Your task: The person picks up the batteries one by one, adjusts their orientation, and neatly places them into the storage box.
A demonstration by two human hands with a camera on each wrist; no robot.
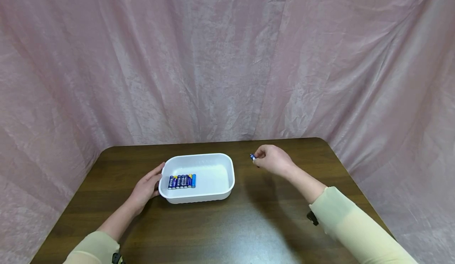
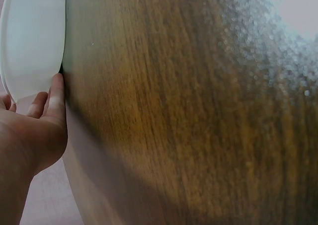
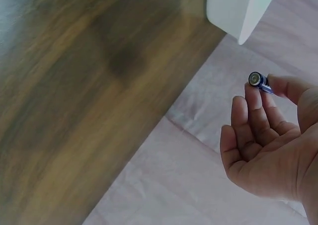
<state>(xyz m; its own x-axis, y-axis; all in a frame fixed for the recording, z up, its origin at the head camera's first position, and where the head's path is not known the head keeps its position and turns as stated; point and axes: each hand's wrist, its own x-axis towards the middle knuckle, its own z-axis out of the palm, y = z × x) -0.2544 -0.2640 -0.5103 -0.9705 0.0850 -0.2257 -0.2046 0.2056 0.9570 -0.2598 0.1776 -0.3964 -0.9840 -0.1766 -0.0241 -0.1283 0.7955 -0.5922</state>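
Between its thumb and fingertips, my right hand (image 1: 275, 160) pinches a small dark blue battery (image 3: 258, 80), raised above the table to the right of the white plastic tray (image 1: 217, 177). The right wrist view shows the battery's round metal end, with the other fingers loosely bent below. My left hand (image 1: 145, 189) rests against the tray's left end, its extended fingers (image 2: 57, 93) touching the outer wall. Inside the tray, several blue batteries (image 1: 182, 181), some with yellow ends, lie side by side in a row toward the left.
The tray stands on a dark brown wooden table (image 1: 199, 232) with a glossy reflection near its front. A pinkish curtain (image 1: 227, 58) hangs behind the table's far edge and around both sides.
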